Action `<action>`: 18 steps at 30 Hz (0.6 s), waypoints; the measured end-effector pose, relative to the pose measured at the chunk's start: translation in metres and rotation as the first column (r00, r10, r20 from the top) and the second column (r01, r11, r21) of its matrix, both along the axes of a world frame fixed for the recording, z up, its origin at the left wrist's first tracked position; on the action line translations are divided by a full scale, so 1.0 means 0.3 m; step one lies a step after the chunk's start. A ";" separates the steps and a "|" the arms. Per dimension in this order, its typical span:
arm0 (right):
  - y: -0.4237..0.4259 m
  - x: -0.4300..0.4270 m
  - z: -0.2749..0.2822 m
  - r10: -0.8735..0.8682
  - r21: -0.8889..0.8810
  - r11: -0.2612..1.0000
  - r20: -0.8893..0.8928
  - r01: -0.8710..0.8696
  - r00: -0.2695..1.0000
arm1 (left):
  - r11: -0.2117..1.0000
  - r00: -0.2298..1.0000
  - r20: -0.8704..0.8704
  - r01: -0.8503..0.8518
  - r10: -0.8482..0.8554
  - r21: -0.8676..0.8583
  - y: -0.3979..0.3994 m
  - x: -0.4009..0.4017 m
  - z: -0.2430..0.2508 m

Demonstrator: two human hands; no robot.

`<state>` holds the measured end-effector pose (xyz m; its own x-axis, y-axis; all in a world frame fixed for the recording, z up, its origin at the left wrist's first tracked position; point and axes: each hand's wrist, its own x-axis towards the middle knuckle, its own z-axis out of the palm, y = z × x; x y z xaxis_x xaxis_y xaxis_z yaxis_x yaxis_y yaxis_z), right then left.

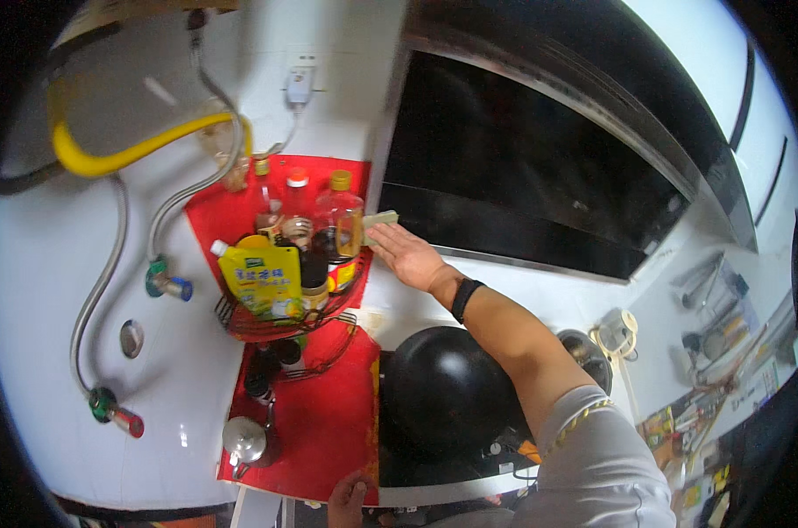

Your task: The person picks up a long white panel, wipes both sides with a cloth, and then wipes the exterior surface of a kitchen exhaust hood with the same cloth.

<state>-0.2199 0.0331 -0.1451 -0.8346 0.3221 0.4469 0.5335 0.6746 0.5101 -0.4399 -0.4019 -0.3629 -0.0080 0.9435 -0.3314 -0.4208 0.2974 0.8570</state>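
Observation:
My right hand [409, 256] reaches out with the fingers flat over a pale, folded cloth or sponge [380, 221]. It is at the edge of the wall just below the range hood's dark glass panel [504, 165]. Right beside the fingertips stands a clear plastic bottle [338, 211] with a yellow cap and dark liquid. More bottles and a yellow-green spouted pouch [264, 280] crowd the wire corner rack [267, 330]. My left hand [348, 496] is low in the picture at the red counter covering [326, 422], its fingers partly hidden.
An upturned black wok or domed lid [446, 389] covers part of the dark stove top. A metal pot [244, 441] stands on the red covering at left. Braided hoses [118, 244] and a yellow pipe [141, 148] run along the wall. Utensils [716, 310] hang at right.

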 end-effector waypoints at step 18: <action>-0.232 1.023 0.018 -0.184 0.106 0.976 -0.038 0.187 0.982 | 0.940 0.927 -0.239 0.321 -0.288 0.113 0.128 0.423 0.076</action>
